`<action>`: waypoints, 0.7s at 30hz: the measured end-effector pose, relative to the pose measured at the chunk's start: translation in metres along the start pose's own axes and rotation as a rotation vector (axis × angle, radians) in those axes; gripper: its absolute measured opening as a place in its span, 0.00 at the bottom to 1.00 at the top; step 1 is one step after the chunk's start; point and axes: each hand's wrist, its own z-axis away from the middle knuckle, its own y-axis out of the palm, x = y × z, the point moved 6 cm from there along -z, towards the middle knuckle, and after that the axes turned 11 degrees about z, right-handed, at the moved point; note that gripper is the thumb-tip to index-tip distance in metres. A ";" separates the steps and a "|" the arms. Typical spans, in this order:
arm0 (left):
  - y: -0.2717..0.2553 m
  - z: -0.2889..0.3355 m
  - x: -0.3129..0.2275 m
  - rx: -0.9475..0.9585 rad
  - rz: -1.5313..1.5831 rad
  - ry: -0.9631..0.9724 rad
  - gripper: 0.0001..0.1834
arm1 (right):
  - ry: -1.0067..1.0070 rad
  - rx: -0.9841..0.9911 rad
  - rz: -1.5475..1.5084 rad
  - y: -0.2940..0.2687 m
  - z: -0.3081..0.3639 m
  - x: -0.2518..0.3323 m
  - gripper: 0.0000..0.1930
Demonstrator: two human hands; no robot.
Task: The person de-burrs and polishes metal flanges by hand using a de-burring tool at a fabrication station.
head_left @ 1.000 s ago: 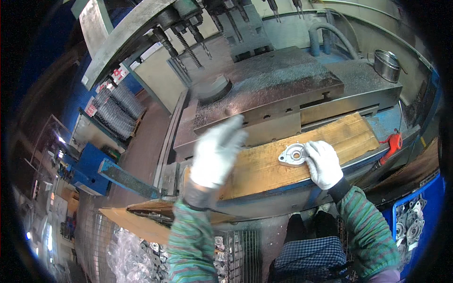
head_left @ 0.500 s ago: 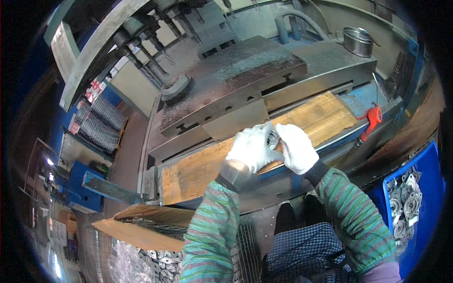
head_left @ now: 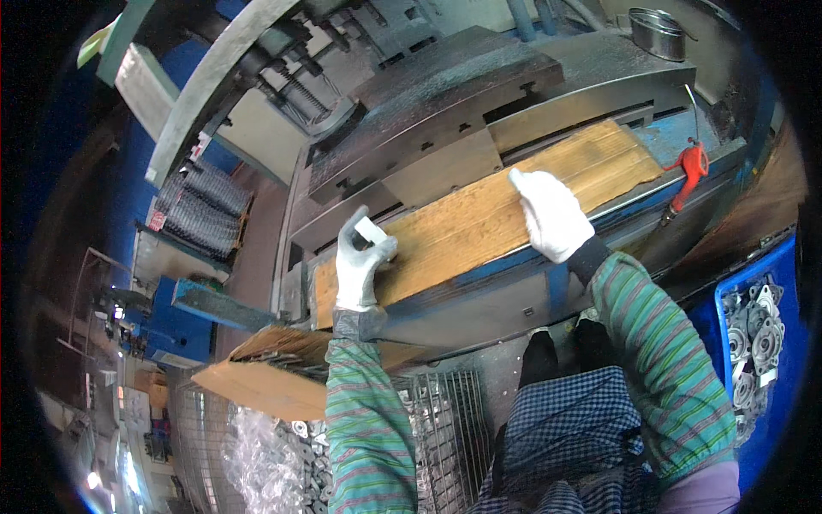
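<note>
Room above cardboard (head_left: 462, 230), steel block (head_left: 445, 96) behind

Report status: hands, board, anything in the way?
Left hand: fingers curled, grip unclear. Right hand: nothing visible in grasp. Brown board beneath both hands. Red air gun near its right end, away from both hands.

The left forearm (head_left: 370, 420) rises nearly straight to the white-gloved left hand (head_left: 361, 267), whose fingers are bent in a curve, while the right forearm (head_left: 661, 347) slants inward and the right hand (head_left: 555, 218), also gloved, shows its back, fingers pointing forward and slightly left.
</note>
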 end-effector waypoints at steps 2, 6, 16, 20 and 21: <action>-0.022 0.008 -0.002 -0.014 -0.017 0.060 0.32 | 0.015 0.018 0.001 -0.002 0.000 0.002 0.20; -0.074 0.022 -0.006 -0.057 -0.361 0.040 0.31 | 0.026 0.029 0.031 0.001 0.000 0.003 0.20; -0.030 0.049 -0.016 0.099 -1.115 0.170 0.36 | 0.058 0.071 0.061 0.004 0.003 0.005 0.20; -0.022 0.046 -0.008 0.093 -1.157 0.176 0.32 | 0.074 0.035 0.026 -0.001 0.006 0.003 0.22; -0.020 0.044 -0.008 0.093 -1.158 0.178 0.32 | 0.075 0.032 0.026 -0.002 0.008 0.000 0.22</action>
